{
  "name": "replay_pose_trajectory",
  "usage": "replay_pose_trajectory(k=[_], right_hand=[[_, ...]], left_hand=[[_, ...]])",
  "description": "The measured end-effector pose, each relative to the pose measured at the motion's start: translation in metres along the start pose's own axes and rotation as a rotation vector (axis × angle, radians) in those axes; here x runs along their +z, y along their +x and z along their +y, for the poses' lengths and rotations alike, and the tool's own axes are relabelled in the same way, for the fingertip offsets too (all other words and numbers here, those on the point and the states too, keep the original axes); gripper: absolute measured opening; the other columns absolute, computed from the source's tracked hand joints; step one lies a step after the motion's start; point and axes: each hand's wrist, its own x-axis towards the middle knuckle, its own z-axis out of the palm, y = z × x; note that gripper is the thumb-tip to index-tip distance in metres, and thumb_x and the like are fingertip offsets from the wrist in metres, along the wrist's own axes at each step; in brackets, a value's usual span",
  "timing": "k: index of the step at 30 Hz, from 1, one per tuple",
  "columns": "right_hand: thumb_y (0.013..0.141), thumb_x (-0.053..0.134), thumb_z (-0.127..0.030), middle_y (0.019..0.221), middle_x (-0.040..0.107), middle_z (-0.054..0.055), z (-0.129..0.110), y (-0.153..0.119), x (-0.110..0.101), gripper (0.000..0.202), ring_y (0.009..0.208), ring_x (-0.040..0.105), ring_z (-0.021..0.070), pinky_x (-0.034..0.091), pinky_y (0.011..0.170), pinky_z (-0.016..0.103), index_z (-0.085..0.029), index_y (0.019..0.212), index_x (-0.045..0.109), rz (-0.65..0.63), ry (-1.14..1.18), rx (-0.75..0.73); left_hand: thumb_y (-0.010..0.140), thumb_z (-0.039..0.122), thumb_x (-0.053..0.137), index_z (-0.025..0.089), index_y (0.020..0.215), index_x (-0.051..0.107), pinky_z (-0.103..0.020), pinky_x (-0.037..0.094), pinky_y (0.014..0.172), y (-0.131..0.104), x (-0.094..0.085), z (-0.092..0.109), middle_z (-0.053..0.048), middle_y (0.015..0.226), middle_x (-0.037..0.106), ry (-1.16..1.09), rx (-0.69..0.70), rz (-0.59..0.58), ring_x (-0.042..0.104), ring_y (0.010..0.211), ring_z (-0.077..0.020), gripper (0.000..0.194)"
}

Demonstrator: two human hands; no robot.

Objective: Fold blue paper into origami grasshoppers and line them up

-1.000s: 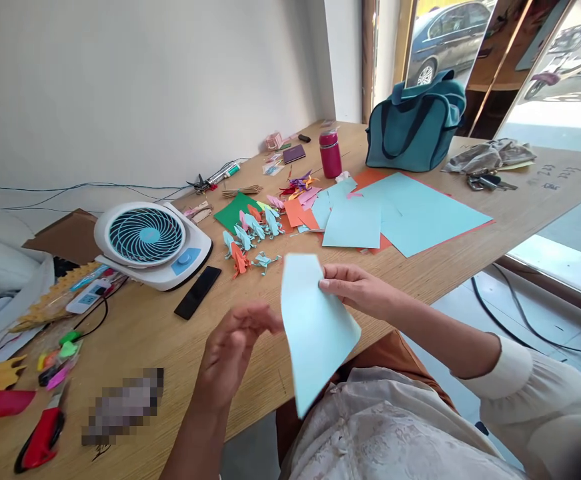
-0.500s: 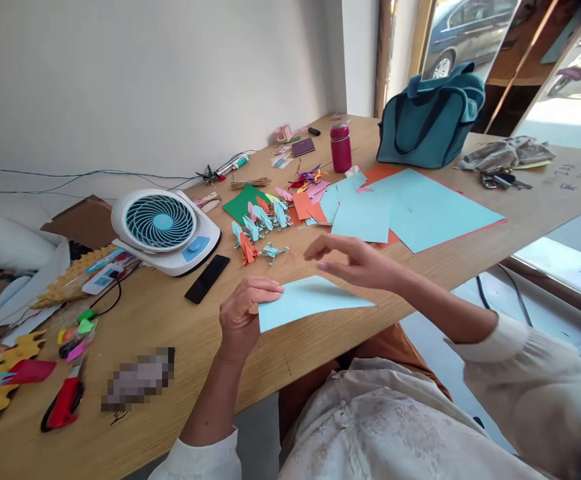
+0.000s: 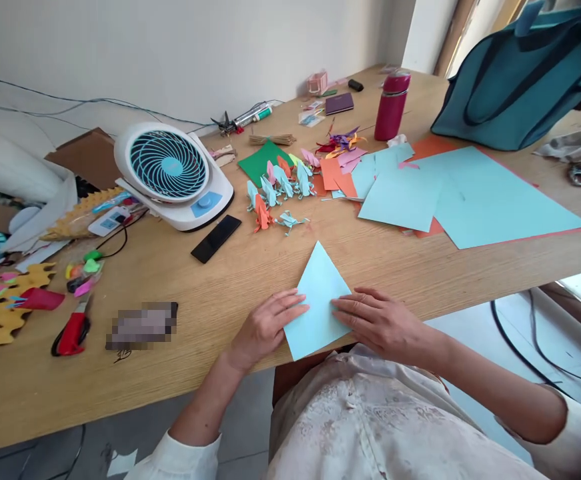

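Note:
A light blue sheet of paper (image 3: 319, 300) lies at the table's front edge, one corner pointing away from me. My left hand (image 3: 270, 325) rests on its left edge, fingertips on the paper and fingers stretched out. On the right edge lies my right hand (image 3: 377, 319), its fingers spread flat over the paper. Beyond the sheet stand several small folded paper figures in light blue, orange (image 3: 262, 212) and pink. Larger light blue sheets (image 3: 500, 200) lie to the right over orange paper.
A white fan (image 3: 170, 170) stands at the back left, with a black phone (image 3: 216, 239) before it. Red-handled scissors (image 3: 73, 333) lie at the left. A magenta bottle (image 3: 393, 110) and a teal bag (image 3: 515, 87) stand at the back right.
The blue sheet has turned and now lies flat with a corner pointing away. My right hand has come down onto its right edge; my left has shifted along the left one. The view has shifted.

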Motion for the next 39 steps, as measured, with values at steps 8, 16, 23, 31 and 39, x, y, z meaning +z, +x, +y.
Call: replay_pose_trajectory(k=[8, 16, 23, 31, 39], right_hand=[[0.097, 0.051, -0.02, 0.126, 0.068, 0.016, 0.001, 0.003, -0.009, 0.031, 0.107, 0.067, 0.0276, 0.052, 0.087, 0.045, -0.015, 0.125, 0.064, 0.002, 0.017, 0.019], [0.097, 0.05, -0.022, 0.129, 0.067, 0.014, 0.008, -0.004, -0.004, 0.033, 0.107, 0.066, 0.027, 0.049, 0.087, 0.044, -0.018, 0.128, 0.061, -0.022, 0.05, 0.028], [0.097, 0.05, -0.02, 0.125, 0.069, 0.014, 0.005, -0.003, -0.005, 0.029, 0.104, 0.067, 0.0271, 0.049, 0.082, 0.043, -0.015, 0.124, 0.062, -0.004, 0.06, 0.052], [0.098, 0.048, -0.024, 0.112, 0.071, 0.01, 0.023, 0.011, -0.02, 0.024, 0.093, 0.069, 0.0215, 0.052, 0.076, 0.034, -0.021, 0.113, 0.066, -0.08, 0.344, 0.256], [0.092, 0.056, -0.035, 0.072, 0.065, -0.002, 0.043, 0.039, -0.034, 0.018, 0.062, 0.058, 0.0135, 0.042, 0.057, 0.025, -0.025, 0.097, 0.069, -0.284, 0.412, 0.59]], left_hand=[[0.089, 0.013, 0.054, 0.021, 0.142, 0.051, -0.051, 0.042, 0.112, -0.008, -0.008, 0.007, -0.011, 0.145, 0.054, 0.216, -0.044, -0.251, 0.041, 0.142, -0.0286, 0.053], [0.093, 0.018, 0.056, 0.021, 0.132, 0.058, -0.044, 0.051, 0.095, -0.032, -0.009, 0.022, -0.01, 0.126, 0.068, 0.254, -0.1, -0.133, 0.061, 0.119, -0.027, 0.039], [0.09, 0.014, 0.059, 0.016, 0.123, 0.061, -0.04, 0.053, 0.095, -0.022, 0.007, 0.04, -0.012, 0.118, 0.069, 0.167, -0.136, 0.004, 0.064, 0.111, -0.0242, 0.033], [0.092, 0.024, 0.059, 0.021, 0.096, 0.068, -0.026, 0.051, 0.071, 0.006, 0.002, 0.039, -0.002, 0.094, 0.076, 0.028, -0.388, 0.006, 0.071, 0.085, -0.0167, 0.01], [0.089, 0.035, 0.058, 0.02, 0.073, 0.064, -0.026, 0.031, 0.057, 0.05, -0.02, 0.015, 0.003, 0.064, 0.063, 0.0, -0.644, -0.319, 0.055, 0.06, -0.0127, 0.023]])
